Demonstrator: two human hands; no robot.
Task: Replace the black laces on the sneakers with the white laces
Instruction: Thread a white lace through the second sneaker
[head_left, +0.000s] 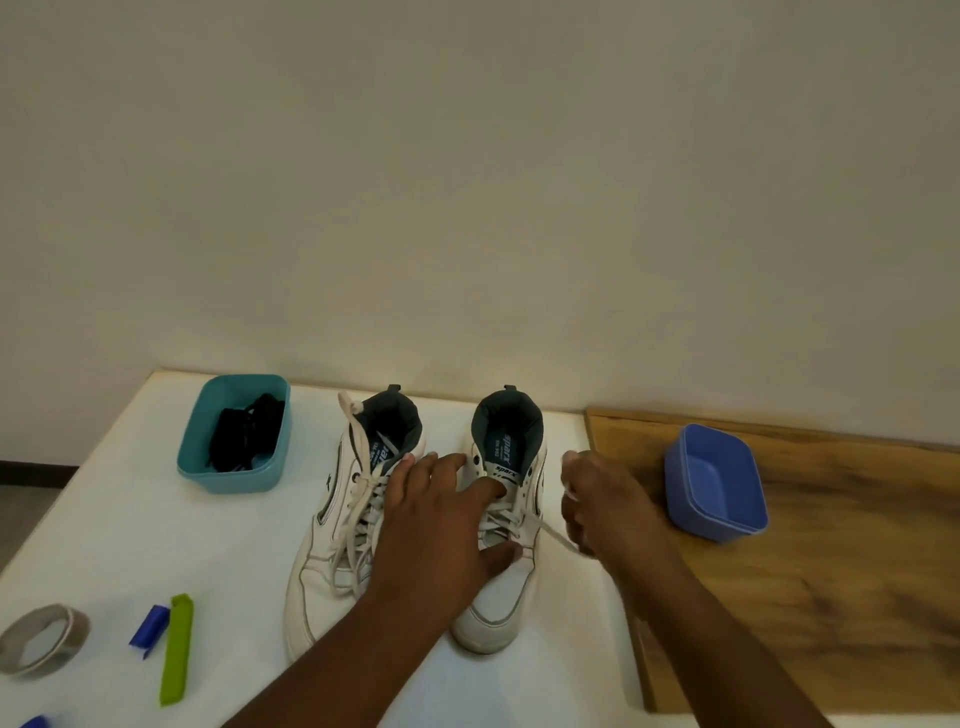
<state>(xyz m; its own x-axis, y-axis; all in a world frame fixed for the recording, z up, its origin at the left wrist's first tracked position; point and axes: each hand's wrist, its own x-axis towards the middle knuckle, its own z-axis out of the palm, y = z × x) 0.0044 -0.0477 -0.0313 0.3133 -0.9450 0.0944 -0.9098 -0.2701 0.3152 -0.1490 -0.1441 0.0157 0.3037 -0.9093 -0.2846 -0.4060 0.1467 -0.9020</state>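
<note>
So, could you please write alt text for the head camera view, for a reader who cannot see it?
Two white sneakers stand side by side on a white table; the left hand presses on the right sneaker while the right hand pulls a white lace sideways. A teal tub holds black laces; an empty blue tub sits right.
</note>
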